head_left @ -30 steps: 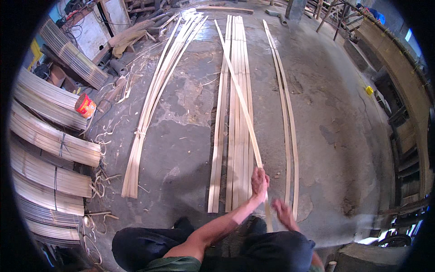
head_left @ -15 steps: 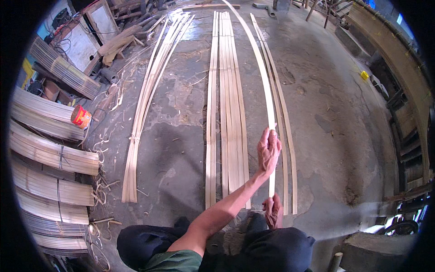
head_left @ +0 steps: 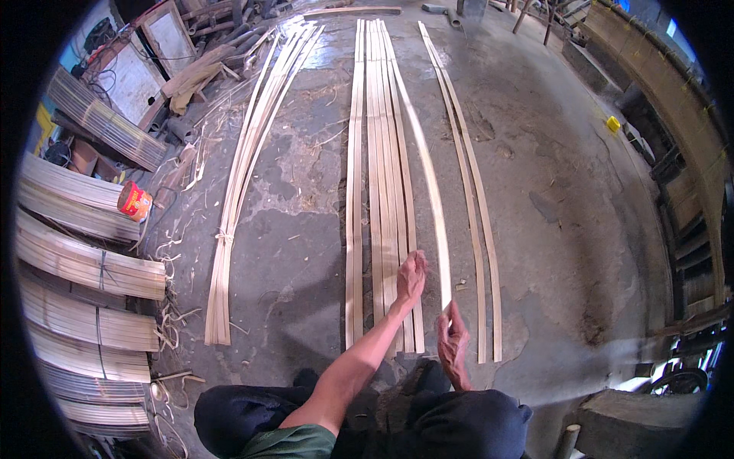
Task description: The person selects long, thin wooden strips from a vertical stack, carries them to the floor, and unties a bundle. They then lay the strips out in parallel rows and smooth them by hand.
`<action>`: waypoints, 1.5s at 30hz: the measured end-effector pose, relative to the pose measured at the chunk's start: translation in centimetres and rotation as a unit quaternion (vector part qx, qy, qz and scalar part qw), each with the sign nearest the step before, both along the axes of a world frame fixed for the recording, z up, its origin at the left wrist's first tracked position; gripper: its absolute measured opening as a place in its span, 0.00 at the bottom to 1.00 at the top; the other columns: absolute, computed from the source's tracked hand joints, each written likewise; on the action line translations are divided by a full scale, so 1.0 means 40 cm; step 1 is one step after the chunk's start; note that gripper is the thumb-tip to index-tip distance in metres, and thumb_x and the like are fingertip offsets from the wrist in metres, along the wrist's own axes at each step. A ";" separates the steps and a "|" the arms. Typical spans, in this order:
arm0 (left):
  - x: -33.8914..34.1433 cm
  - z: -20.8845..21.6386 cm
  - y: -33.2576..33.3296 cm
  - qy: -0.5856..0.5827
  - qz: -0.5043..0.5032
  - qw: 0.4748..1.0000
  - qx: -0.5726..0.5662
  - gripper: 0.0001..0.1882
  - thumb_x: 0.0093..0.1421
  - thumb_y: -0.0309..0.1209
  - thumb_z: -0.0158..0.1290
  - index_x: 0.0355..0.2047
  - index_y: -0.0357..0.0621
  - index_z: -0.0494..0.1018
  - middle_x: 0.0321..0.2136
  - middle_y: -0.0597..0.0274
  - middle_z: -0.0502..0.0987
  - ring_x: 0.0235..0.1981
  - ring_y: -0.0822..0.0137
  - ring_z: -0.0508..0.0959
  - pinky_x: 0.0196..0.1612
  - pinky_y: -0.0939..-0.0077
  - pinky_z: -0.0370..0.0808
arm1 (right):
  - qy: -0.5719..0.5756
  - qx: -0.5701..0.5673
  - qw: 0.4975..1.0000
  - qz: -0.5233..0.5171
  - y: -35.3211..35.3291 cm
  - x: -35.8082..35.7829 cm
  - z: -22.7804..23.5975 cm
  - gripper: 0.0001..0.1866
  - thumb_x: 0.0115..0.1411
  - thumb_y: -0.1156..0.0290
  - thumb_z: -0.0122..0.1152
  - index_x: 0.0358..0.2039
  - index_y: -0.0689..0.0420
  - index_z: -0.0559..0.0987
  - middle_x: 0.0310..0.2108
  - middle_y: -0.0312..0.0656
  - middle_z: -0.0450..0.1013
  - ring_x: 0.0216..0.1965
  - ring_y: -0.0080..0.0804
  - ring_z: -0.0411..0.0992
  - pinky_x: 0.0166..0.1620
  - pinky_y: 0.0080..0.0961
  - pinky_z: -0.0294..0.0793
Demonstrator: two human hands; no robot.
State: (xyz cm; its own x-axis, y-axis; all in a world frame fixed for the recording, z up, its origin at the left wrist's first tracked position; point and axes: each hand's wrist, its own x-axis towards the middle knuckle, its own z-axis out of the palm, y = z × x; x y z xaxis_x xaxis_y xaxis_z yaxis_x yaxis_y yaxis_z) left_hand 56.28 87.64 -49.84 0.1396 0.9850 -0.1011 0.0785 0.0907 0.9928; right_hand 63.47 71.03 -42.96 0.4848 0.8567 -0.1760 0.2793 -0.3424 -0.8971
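A long pale bamboo strip (head_left: 434,206) slants from the far end of the middle row down to my right hand (head_left: 453,340), whose fingers pinch its near end. My left hand (head_left: 413,274) is closed, its fingers curled over the right edge of the middle row of bamboo strips (head_left: 378,191). Whether it grips anything there is hidden. To the right of the held strip lie two separate strips (head_left: 472,206) on the floor. On the left rests a bundle of strips (head_left: 241,176), tied near its close end.
Stacked bundles of slats (head_left: 92,268) line the left side, with an orange-red tub (head_left: 135,201) by them. Wood scraps (head_left: 202,73) lie at the back left. A small yellow object (head_left: 613,125) sits at right, near a concrete block (head_left: 638,421) and a long raised frame (head_left: 665,84).
My left hand has let go of the strip and moved left and nearer. My right hand has shifted slightly left and forward. The strip's far end has come down onto the middle row.
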 end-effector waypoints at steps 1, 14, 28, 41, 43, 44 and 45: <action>-0.016 0.000 -0.004 0.061 -0.006 0.996 0.059 0.15 0.67 0.38 0.42 0.45 0.40 0.69 0.33 0.53 0.76 0.37 0.56 0.77 0.40 0.62 0.73 | 0.023 0.032 0.999 -0.007 0.014 -0.003 0.035 0.28 0.66 0.68 0.51 0.64 0.59 0.60 0.42 0.36 0.72 0.36 0.18 0.67 0.38 0.16 0.67; -0.120 -0.015 -0.121 0.488 -0.152 0.808 0.293 0.31 0.60 0.38 0.49 0.62 0.38 0.59 0.63 0.48 0.57 0.66 0.50 0.54 0.67 0.46 0.42 | 0.040 -0.079 0.996 0.025 0.046 -0.014 -0.079 0.27 0.66 0.64 0.52 0.62 0.61 0.63 0.57 0.50 0.68 0.53 0.26 0.68 0.52 0.19 0.66; -0.128 -0.039 -0.130 0.482 -0.145 0.819 0.276 0.32 0.62 0.40 0.45 0.63 0.37 0.56 0.65 0.51 0.55 0.68 0.55 0.51 0.68 0.49 0.39 | -0.045 -0.038 0.998 0.035 0.014 -0.034 -0.112 0.24 0.66 0.65 0.50 0.61 0.57 0.66 0.38 0.58 0.75 0.38 0.38 0.76 0.43 0.28 0.72; -0.129 -0.031 -0.128 0.497 -0.156 0.809 0.273 0.31 0.62 0.38 0.45 0.64 0.39 0.55 0.66 0.54 0.53 0.68 0.57 0.51 0.68 0.51 0.41 | -0.216 -0.088 0.963 0.139 0.013 -0.017 -0.167 0.26 0.64 0.56 0.50 0.61 0.47 0.66 0.30 0.55 0.73 0.33 0.58 0.74 0.34 0.49 0.72; -0.135 -0.035 -0.128 0.505 -0.155 0.804 0.271 0.32 0.62 0.38 0.45 0.64 0.39 0.54 0.66 0.55 0.53 0.68 0.57 0.50 0.68 0.51 0.41 | -0.234 -0.138 0.952 0.141 0.020 -0.024 -0.141 0.25 0.64 0.53 0.49 0.60 0.43 0.67 0.30 0.54 0.74 0.33 0.57 0.74 0.34 0.49 0.72; -0.138 -0.040 -0.124 0.504 -0.151 0.805 0.273 0.32 0.62 0.38 0.45 0.64 0.39 0.54 0.66 0.55 0.54 0.68 0.57 0.50 0.68 0.51 0.41 | -0.244 -0.162 0.945 0.144 0.022 -0.027 -0.129 0.25 0.64 0.52 0.49 0.60 0.41 0.68 0.30 0.54 0.74 0.33 0.56 0.74 0.34 0.48 0.72; -0.141 -0.046 -0.123 0.504 -0.146 0.806 0.275 0.32 0.62 0.38 0.45 0.64 0.38 0.54 0.65 0.55 0.54 0.68 0.57 0.50 0.68 0.52 0.41 | -0.254 -0.171 0.940 0.148 0.025 -0.030 -0.120 0.25 0.64 0.51 0.49 0.60 0.41 0.67 0.30 0.53 0.74 0.33 0.56 0.75 0.34 0.48 0.72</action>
State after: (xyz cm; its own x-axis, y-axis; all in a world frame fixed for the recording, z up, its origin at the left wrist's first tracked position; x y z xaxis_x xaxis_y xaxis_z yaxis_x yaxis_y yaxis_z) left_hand 50.64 82.71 -51.68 0.4940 0.8595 0.1315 0.8080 -0.5097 0.2957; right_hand 62.26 72.01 -47.76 0.3295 0.9030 -0.2759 0.7711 -0.4260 -0.4733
